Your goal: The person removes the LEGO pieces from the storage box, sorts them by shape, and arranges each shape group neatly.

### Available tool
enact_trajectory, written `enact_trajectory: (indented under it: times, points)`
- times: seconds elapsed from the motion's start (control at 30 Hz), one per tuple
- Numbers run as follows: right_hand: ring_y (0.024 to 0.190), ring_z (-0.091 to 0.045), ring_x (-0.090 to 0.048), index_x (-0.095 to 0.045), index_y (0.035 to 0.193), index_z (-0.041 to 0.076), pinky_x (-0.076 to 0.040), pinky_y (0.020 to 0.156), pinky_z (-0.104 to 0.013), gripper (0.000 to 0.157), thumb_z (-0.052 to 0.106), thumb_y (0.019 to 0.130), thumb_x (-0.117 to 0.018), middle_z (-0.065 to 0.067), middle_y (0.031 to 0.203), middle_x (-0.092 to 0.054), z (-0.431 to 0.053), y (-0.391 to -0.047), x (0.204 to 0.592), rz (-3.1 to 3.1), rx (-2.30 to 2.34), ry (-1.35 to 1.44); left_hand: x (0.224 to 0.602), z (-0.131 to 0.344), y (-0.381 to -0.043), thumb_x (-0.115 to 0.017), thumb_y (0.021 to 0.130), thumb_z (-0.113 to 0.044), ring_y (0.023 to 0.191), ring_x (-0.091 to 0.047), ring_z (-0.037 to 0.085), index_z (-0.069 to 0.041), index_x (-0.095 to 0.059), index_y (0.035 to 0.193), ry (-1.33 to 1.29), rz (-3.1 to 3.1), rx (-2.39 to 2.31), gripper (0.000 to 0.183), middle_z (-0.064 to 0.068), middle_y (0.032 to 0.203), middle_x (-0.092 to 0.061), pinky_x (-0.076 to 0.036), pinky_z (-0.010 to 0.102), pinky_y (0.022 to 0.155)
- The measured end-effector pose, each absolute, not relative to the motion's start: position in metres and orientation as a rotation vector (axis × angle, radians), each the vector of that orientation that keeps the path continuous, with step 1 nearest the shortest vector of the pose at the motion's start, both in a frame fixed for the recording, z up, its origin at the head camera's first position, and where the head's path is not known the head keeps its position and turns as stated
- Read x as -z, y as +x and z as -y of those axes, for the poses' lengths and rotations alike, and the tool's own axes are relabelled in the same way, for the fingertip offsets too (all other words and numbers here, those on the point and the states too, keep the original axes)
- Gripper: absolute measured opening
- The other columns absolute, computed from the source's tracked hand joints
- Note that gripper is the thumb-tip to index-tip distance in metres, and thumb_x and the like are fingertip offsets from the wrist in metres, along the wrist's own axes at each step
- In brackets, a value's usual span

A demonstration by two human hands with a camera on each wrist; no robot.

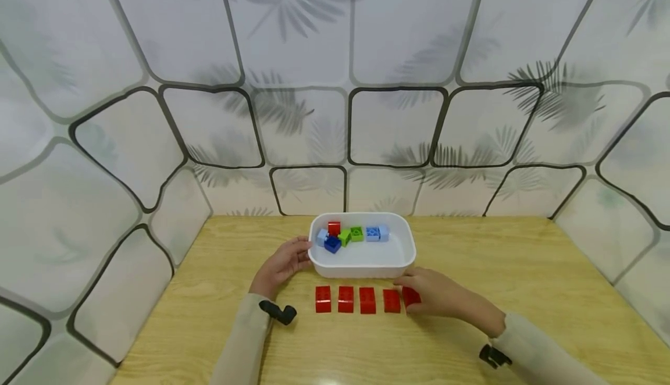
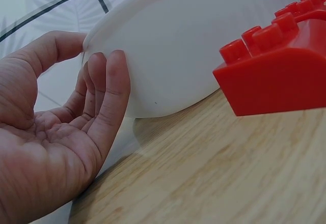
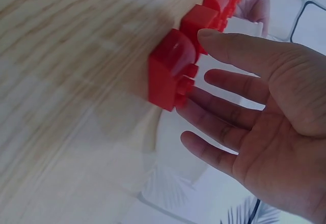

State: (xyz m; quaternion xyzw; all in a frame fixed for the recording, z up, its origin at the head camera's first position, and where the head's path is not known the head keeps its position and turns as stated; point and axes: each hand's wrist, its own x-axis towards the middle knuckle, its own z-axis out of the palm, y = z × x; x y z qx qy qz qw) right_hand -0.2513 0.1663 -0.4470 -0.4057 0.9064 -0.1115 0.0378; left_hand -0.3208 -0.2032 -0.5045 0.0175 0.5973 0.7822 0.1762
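A white plastic bin (image 1: pixel 366 270) sits at the back middle of the table. My left hand (image 1: pixel 285 264) holds its left end, thumb at the rim and fingers against the outer wall. Several red toy building bricks (image 1: pixel 345 299) with sloped sides stand in a row before the bin. At the row's right end is a red brick (image 3: pixel 170 71), partly covered in the head view by my right hand (image 1: pixel 437 295). In the right wrist view the fingers extend beside its studs, and the thumb is apart from the fingers; contact is hard to tell.
Inside the bin lie a red brick (image 1: pixel 334 228), a dark blue brick (image 1: pixel 332 244), green bricks (image 1: pixel 356 234) and light blue bricks (image 1: pixel 373 234). Behind the wooden table (image 1: pixel 209 338) hangs a patterned curtain (image 1: pixel 398 123), which also closes both sides.
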Motion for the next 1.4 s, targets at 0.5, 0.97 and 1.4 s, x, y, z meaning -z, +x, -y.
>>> enact_trajectory:
  times: [0.5, 0.97, 1.4]
  points:
    - [0.098, -0.024, -0.068, -0.069, 0.122, 0.002, -0.06, 0.086, -0.039, 0.036, 0.016, 0.09, -0.079, -0.01, 0.113, -0.072, -0.132, -0.264, 0.397, -2.799, 0.426, -1.357, 0.504, 0.206, -0.316, -0.052, 0.107, -0.014, 0.095, -0.062, 0.013, 0.004, -0.045, 0.14, 0.047, -1.681, -2.235, 0.039, 0.006, 0.113, -0.063, -0.059, 0.024, 0.083]
    - [0.108, -0.025, -0.069, -0.07, 0.126, 0.004, -0.059, 0.092, -0.04, 0.033, 0.005, 0.093, -0.072, -0.011, 0.121, -0.072, -0.077, -0.312, 0.373, -2.823, 0.534, -1.434, 0.502, 0.208, -0.316, -0.053, 0.106, -0.014, 0.095, -0.063, 0.013, 0.006, -0.043, 0.141, 0.073, -1.665, -2.227, 0.041, 0.005, 0.112, -0.063, -0.059, 0.023, 0.083]
    - [0.118, -0.028, -0.065, -0.071, 0.126, 0.006, -0.053, 0.104, -0.045, 0.036, -0.003, 0.092, -0.068, -0.01, 0.127, -0.071, -0.039, -0.356, 0.37, -2.782, 0.339, -1.306, 0.505, 0.203, -0.318, -0.053, 0.106, -0.014, 0.094, -0.063, 0.013, 0.003, -0.046, 0.137, 0.077, -1.66, -2.237, 0.036, 0.004, 0.111, -0.063, -0.059, 0.024, 0.082]
